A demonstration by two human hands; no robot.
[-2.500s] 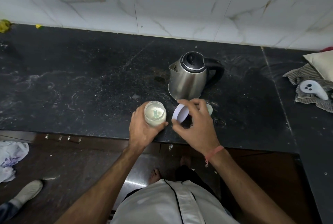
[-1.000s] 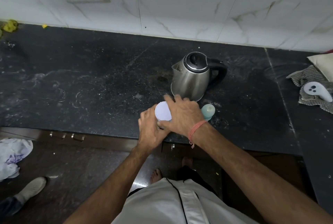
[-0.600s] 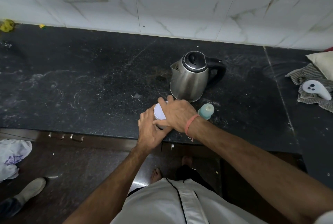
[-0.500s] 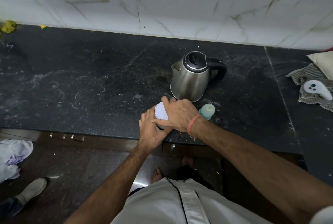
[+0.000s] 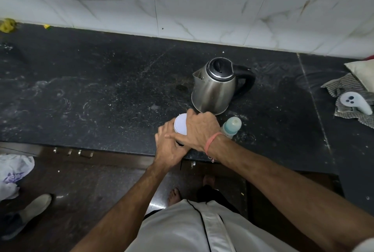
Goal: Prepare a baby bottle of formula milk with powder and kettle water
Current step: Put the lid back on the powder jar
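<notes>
The left hand [image 5: 169,146] is closed around the side of the powder jar [image 5: 178,140], which stands near the front edge of the black counter [image 5: 101,97]; most of the jar body is hidden by the 2 hands. The right hand [image 5: 199,130] lies on top of the jar with its fingers curled over the pale lid [image 5: 180,123], and its thumb reaches across to touch the left hand. The lid sits flat on the mouth of the jar, so what is inside the jar cannot be seen. A pink thread band [image 5: 211,142] goes around the right wrist. Just to the right of the hands stands the baby bottle [image 5: 232,126], upright, with a light green top; its lower part is behind the right wrist, and its content cannot be told. Behind the hands, very near to them, is the steel kettle [image 5: 215,87], with the black lid closed and the black handle pointing to the right. At the far right of the counter, a white controller [image 5: 356,102] rests on a striped cloth [image 5: 344,87].
</notes>
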